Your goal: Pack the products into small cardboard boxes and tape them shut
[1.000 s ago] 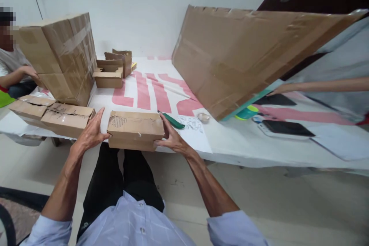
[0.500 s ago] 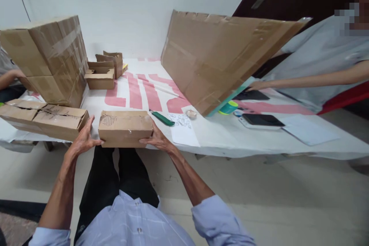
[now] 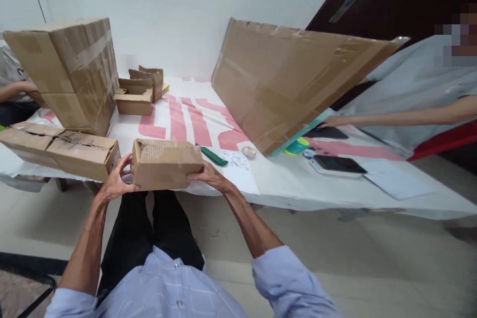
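Note:
A small brown cardboard box (image 3: 164, 171) stands at the near edge of the table, between my two hands. My left hand (image 3: 118, 179) curves around its left end, thumb at the lower front corner and fingertips against the end. At the opposite end, my right hand (image 3: 208, 176) grips the box with the thumb on the front face; the other fingers are mostly hidden behind it. A green box cutter (image 3: 214, 156) lies just right of the box. Two similar cardboard boxes (image 3: 84, 153) sit in a row to my left, their tops torn along the seam.
Large taped cartons (image 3: 80, 69) rise at the left; open small boxes (image 3: 134, 102) stand behind. A big cardboard panel (image 3: 290, 79) leans at centre right. Beyond lie a tape roll (image 3: 297, 146), a phone (image 3: 341, 164) and paper (image 3: 400, 179). A co-worker's arm (image 3: 395, 118) reaches in from the right.
The small box has turned and tilted slightly, so its left end now shows. My left hand has closed in on that end. The view has shifted slightly.

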### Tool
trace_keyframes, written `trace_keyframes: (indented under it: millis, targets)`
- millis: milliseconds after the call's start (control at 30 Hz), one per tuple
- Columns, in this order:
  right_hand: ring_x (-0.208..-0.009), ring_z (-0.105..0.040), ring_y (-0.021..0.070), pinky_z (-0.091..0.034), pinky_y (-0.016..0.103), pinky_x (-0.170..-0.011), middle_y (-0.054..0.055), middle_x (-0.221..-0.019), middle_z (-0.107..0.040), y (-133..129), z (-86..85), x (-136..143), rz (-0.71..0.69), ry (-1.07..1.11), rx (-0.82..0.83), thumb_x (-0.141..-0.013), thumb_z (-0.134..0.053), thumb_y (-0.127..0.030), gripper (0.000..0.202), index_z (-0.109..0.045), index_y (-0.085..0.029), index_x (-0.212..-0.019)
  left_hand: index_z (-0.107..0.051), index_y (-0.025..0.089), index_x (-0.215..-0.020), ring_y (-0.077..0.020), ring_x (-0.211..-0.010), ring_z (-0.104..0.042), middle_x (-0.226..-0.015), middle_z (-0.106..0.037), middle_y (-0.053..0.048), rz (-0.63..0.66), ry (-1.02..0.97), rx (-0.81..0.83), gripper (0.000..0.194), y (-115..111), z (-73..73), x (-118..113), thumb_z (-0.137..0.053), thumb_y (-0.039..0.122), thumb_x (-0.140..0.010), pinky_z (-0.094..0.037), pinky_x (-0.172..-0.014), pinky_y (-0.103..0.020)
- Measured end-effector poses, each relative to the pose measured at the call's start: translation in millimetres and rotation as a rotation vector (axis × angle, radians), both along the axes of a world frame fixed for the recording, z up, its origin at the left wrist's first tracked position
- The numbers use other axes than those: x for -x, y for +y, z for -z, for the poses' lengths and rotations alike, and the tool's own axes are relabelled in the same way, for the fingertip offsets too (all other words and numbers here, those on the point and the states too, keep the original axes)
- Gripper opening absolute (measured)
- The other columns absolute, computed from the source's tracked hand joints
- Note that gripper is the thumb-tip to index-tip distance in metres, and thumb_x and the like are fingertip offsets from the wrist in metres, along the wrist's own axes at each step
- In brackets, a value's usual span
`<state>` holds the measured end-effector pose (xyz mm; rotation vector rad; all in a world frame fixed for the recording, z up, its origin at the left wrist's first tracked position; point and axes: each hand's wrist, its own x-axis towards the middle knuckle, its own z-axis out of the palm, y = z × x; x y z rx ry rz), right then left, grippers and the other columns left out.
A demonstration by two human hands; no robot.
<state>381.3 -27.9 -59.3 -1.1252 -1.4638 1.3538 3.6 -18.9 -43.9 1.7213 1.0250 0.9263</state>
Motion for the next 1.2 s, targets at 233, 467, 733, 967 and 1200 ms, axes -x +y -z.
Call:
trace_keyframes:
  millis: [233, 467, 733, 967, 1200]
  targets:
    - [-0.119, -0.07, 0.0323, -0.055, 0.051, -0.109, 0.011, -0.124, -0.078, 7, -5.9, 4, -0.02, -0.075, -0.001, -0.07, -0.091, -0.044, 0.058, -0.073, -0.02, -0.12, -0.043, 0.031, -0.165, -0.0429, -0.157, -0.037, -0.16, -0.038, -0.015, -0.091, 0.023, -0.213, 0.117, -18, -12.5, 3, -0.099, 0.043, -0.063, -0.053, -0.119, -0.056]
    - [-0.12, -0.07, 0.0332, -0.055, 0.051, -0.109, 0.009, -0.12, -0.078, 8, -5.2, -7, -0.058, -0.098, -0.012, -0.074, -0.089, -0.045, 0.051, -0.075, -0.021, -0.118, -0.041, 0.029, -0.166, -0.0423, -0.155, -0.041, -0.16, -0.041, -0.016, -0.105, 0.053, -0.275, 0.116, -27, -12.9, 0, -0.098, 0.041, -0.065, -0.053, -0.118, -0.056]
    - [-0.121, -0.072, 0.032, -0.056, 0.052, -0.111, 0.01, -0.124, -0.078, 5, -10.9, 1, -0.087, -0.062, -0.114, -0.08, -0.088, -0.055, 0.054, -0.078, -0.022, -0.122, -0.028, 0.026, -0.172, -0.0452, -0.159, -0.038, -0.174, -0.035, -0.02, -0.156, 0.043, -0.144, 0.133, -29, -19.4, -8, -0.1, 0.044, -0.063, -0.039, -0.129, -0.059]
    - [-0.141, -0.062, 0.0319, -0.055, 0.05, -0.115, 0.012, -0.153, -0.064, -25, -19.3, 26, -0.013, 0.107, -0.281, -0.088, -0.081, -0.061, 0.074, -0.061, -0.029, -0.151, -0.055, 0.02, -0.155, -0.0427, -0.142, -0.06, -0.145, -0.07, -0.016, -0.292, -0.405, 0.128, 0.119, -32, 4.6, 3, -0.104, 0.033, -0.047, -0.054, -0.116, -0.051]
    - [-0.154, -0.049, 0.0352, -0.049, 0.056, -0.122, 0.013, -0.166, -0.049, -56, -31.0, 40, 0.142, 0.008, -0.471, -0.086, -0.082, -0.067, 0.091, -0.045, -0.035, -0.164, -0.077, 0.023, -0.119, -0.0342, -0.082, -0.081, -0.085, -0.083, -0.004, -0.335, -0.735, 0.403, 0.079, -27, 27.0, -1, -0.091, 0.025, -0.041, -0.067, -0.091, -0.056]
